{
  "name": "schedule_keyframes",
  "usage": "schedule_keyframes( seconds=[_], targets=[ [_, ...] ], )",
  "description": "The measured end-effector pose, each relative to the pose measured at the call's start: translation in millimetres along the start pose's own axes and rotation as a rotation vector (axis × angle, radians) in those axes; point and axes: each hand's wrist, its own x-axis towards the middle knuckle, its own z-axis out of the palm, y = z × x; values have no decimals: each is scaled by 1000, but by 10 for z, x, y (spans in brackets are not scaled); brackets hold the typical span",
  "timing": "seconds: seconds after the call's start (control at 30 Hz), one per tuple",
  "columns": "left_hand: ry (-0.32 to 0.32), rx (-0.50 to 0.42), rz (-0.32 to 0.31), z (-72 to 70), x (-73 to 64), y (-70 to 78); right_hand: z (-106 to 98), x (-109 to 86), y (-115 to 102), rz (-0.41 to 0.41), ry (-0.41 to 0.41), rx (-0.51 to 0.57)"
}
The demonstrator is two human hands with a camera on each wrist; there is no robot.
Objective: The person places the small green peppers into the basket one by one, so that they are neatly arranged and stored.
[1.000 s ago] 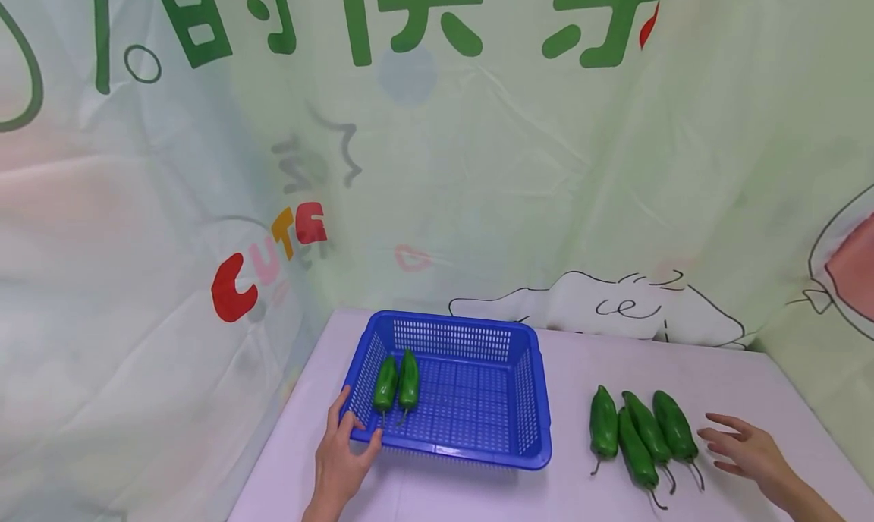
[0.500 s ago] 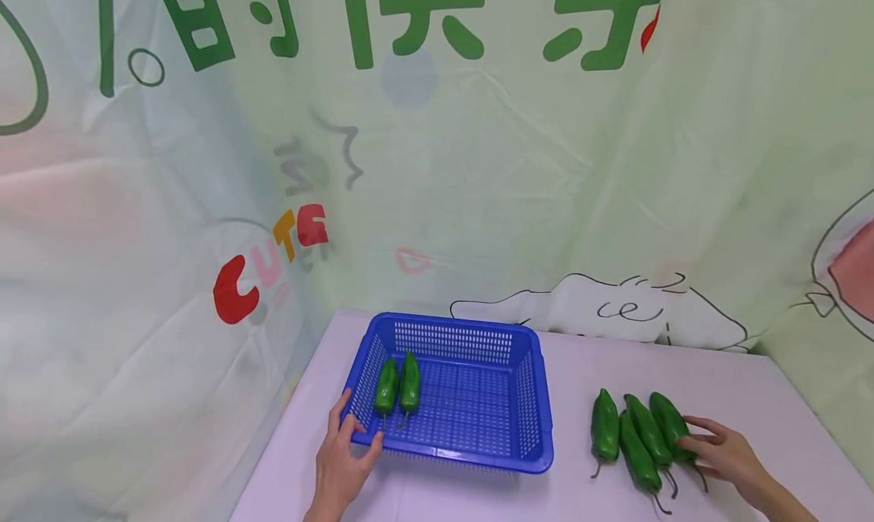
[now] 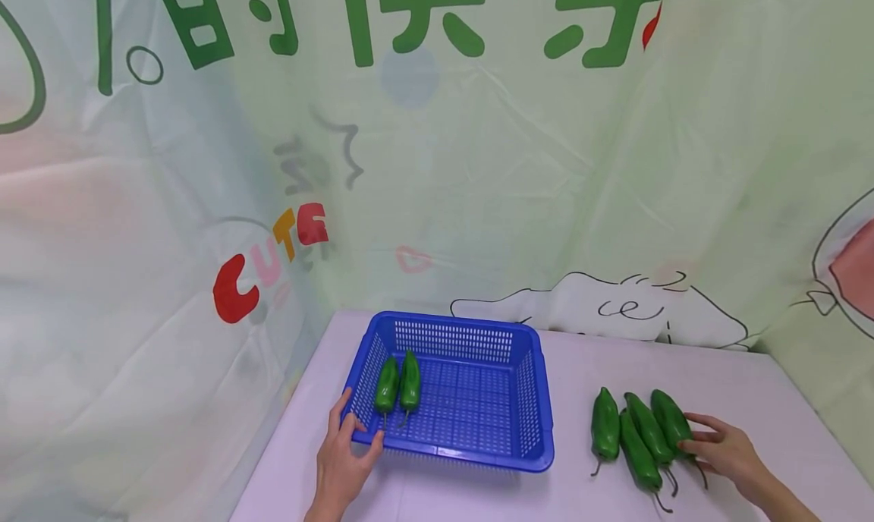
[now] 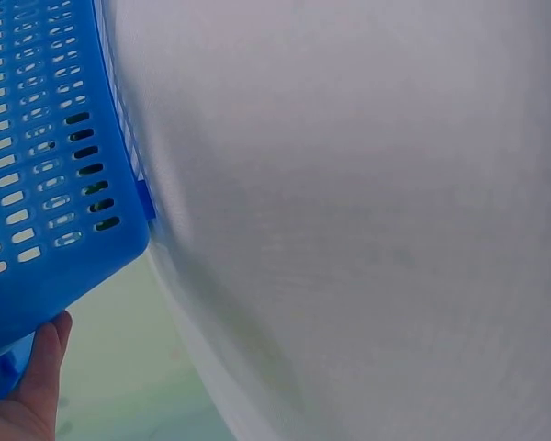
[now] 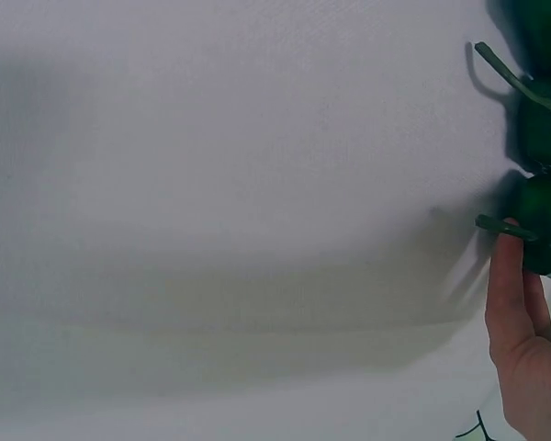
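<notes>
Okay, right hand (image 3: pixel 729 451) is on the rightmost pepper (image 3: pixel 669 416) of four on the table (image 3: pixel 573 499); thumb and fingers are partly bent, spread only about as wide as the pepper, pinching it near its stem end. Right wrist view shows a digit touching beside the stem (image 5: pixel 505 227). Pepper lies on the tabletop, stem toward the person.

Left hand (image 3: pixel 341 457) grips the near-left corner of the blue basket (image 3: pixel 464 408), fingers bent over the rim, thumb on the near side, gap partly open. Left wrist view has its fingers against the basket corner, partly hidden.

Two green peppers (image 3: pixel 410 382) lie side by side at the basket's left, stems toward the near rim. Other three peppers (image 3: pixel 605 425) sit just left of the held one, two close together, right of the basket. Printed cloth (image 3: pixel 478 165) behind, with coloured "CUTE" letters (image 3: pixel 235 288) at left.
</notes>
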Motion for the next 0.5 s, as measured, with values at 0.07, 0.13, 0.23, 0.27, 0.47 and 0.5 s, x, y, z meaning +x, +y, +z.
schedule_keyframes(
  seconds=[0.07,0.13,0.23,0.27,0.47,0.5],
  targets=[
    [1,-5,3,-4,3,11,-15,-15,-15,-23,7,-11],
    [3,-8,6,-8,6,21,-33,-28,-35,-28,21,-11],
    [4,-9,9,-13,7,31,-80,-34,-77,-34,25,-5],
    [5,-8,10,-15,6,33,-99,-36,-90,-35,21,0],
    [7,2,9,-21,2,31,-192,-66,-186,-78,12,27],
    [7,4,9,-20,2,28,-197,-72,-209,-90,18,26]
  ],
)
